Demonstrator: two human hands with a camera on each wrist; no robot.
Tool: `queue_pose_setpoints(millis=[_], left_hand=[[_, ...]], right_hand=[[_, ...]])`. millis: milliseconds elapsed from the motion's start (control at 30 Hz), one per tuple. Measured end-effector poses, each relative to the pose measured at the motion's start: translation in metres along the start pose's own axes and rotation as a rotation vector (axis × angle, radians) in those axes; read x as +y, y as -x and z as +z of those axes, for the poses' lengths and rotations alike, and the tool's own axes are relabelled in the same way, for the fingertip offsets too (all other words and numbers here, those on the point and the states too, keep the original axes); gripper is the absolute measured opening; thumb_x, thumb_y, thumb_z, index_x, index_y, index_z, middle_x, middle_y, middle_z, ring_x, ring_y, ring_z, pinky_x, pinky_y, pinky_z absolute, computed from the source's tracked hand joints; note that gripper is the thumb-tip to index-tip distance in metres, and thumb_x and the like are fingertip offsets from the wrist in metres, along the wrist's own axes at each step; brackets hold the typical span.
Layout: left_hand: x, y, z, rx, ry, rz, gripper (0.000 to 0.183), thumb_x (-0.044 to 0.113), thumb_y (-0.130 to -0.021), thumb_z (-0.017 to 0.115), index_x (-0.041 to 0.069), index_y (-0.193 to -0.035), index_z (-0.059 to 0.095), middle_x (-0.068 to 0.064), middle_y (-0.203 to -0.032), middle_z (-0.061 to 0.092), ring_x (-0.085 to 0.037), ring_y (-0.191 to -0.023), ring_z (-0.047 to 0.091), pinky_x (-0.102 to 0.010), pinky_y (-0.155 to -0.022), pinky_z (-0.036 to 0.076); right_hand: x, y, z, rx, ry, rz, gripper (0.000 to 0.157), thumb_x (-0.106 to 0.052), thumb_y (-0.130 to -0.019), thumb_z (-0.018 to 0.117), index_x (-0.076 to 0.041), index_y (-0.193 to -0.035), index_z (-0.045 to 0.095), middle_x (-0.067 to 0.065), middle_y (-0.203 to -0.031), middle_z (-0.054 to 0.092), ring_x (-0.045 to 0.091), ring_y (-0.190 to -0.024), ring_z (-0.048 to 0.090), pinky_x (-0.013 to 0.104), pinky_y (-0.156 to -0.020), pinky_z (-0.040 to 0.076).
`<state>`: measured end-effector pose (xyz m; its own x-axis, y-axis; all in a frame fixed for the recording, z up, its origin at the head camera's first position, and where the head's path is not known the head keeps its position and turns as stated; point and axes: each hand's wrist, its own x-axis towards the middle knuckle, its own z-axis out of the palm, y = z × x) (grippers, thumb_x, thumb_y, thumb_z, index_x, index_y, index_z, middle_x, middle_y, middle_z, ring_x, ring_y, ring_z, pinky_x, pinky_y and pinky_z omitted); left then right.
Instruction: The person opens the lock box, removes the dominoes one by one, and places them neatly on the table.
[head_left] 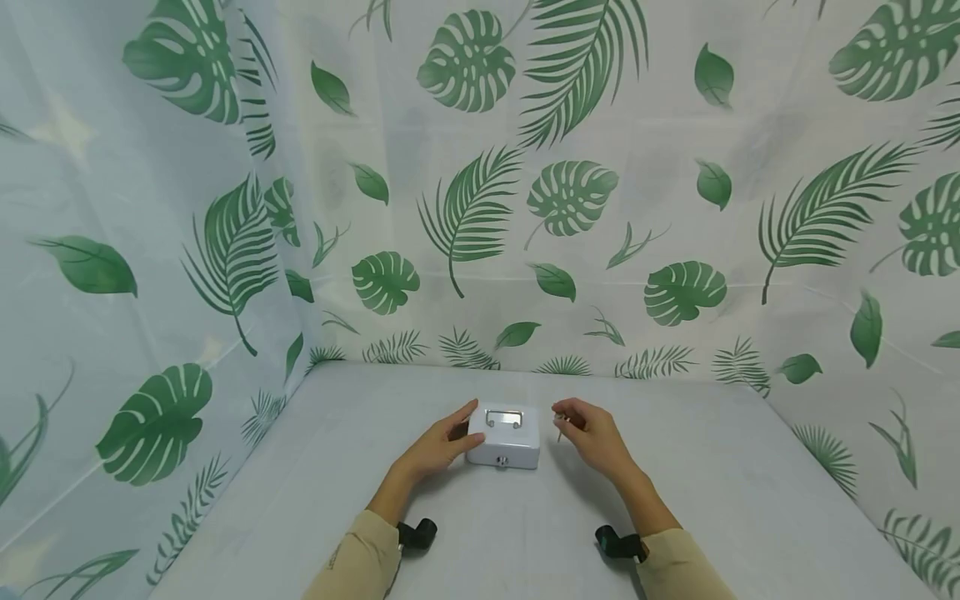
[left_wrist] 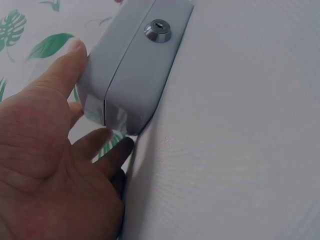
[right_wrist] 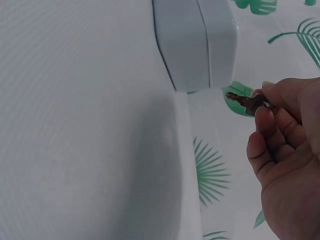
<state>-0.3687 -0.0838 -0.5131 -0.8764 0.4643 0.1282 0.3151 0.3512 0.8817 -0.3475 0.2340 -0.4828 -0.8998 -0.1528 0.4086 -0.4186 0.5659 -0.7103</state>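
A small white cash box (head_left: 487, 448) stands on the white table, its lid down and a metal handle (head_left: 504, 418) lying on top. Its round silver keyhole lock (left_wrist: 158, 31) faces the person. My left hand (head_left: 435, 446) grips the box at its left end, thumb on the lid and forefinger at the back corner; the other fingers curve loosely by the end wall. To the right of the box, apart from it, my right hand (head_left: 594, 433) pinches a small key (right_wrist: 245, 101) between thumb and forefinger. The key's blade points toward the box in the right wrist view.
The white table (head_left: 750, 500) meets leaf-patterned curtains (head_left: 480, 325) at the back and both sides. Black wrist cameras are strapped over the left sleeve (head_left: 356, 558) and the right sleeve (head_left: 682, 567).
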Motion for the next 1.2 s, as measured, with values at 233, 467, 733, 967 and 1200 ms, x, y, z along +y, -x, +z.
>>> queue_pose_setpoints(millis=[233,467,733,967,1200], left_hand=[[0.0,0.0,0.0,-0.005,-0.004,0.005,0.073,0.046,-0.102,0.065,0.024,-0.164,0.033,-0.003,-0.17,0.033,-0.028,-0.158,0.03,-0.053,-0.13,0.023],[-0.003,-0.001,0.0,0.0,-0.005,0.014,0.074,0.045,-0.102,0.065,0.023,-0.164,0.033,-0.003,-0.17,0.033,-0.029,-0.157,0.033,-0.054,-0.129,0.025],[-0.003,-0.002,0.0,0.0,0.0,0.006,0.073,0.047,-0.101,0.065,0.025,-0.164,0.033,-0.004,-0.169,0.035,-0.031,-0.154,0.038,-0.054,-0.128,0.027],[-0.002,-0.001,0.0,-0.001,0.0,0.009,0.073,0.046,-0.102,0.065,0.026,-0.164,0.033,-0.004,-0.169,0.035,-0.031,-0.154,0.039,-0.053,-0.128,0.028],[-0.002,-0.001,0.0,-0.002,-0.001,0.008,0.073,0.046,-0.102,0.065,0.025,-0.164,0.033,-0.004,-0.169,0.035,-0.032,-0.154,0.039,-0.054,-0.128,0.028]], right_hand=[[-0.01,0.0,0.002,-0.01,-0.007,-0.031,0.016,-0.008,-0.098,0.072,-0.011,-0.113,0.073,0.0,-0.089,0.072,0.011,-0.071,0.055,0.023,-0.059,0.047],[-0.018,-0.003,0.009,-0.061,-0.029,-0.062,0.02,-0.008,-0.1,0.069,-0.001,-0.119,0.072,0.01,-0.095,0.072,0.01,-0.073,0.055,0.022,-0.058,0.047],[-0.028,-0.007,0.014,-0.071,-0.027,-0.104,0.021,-0.01,-0.102,0.067,-0.007,-0.122,0.072,0.006,-0.101,0.074,0.01,-0.078,0.057,0.022,-0.063,0.05],[-0.032,-0.007,0.014,-0.072,-0.03,-0.118,0.021,-0.01,-0.101,0.069,-0.005,-0.121,0.071,0.008,-0.093,0.072,0.011,-0.075,0.056,0.023,-0.06,0.049],[-0.036,-0.005,0.015,-0.077,-0.036,-0.119,0.019,-0.009,-0.099,0.071,-0.005,-0.118,0.072,0.006,-0.095,0.075,0.011,-0.077,0.06,0.023,-0.063,0.052]])
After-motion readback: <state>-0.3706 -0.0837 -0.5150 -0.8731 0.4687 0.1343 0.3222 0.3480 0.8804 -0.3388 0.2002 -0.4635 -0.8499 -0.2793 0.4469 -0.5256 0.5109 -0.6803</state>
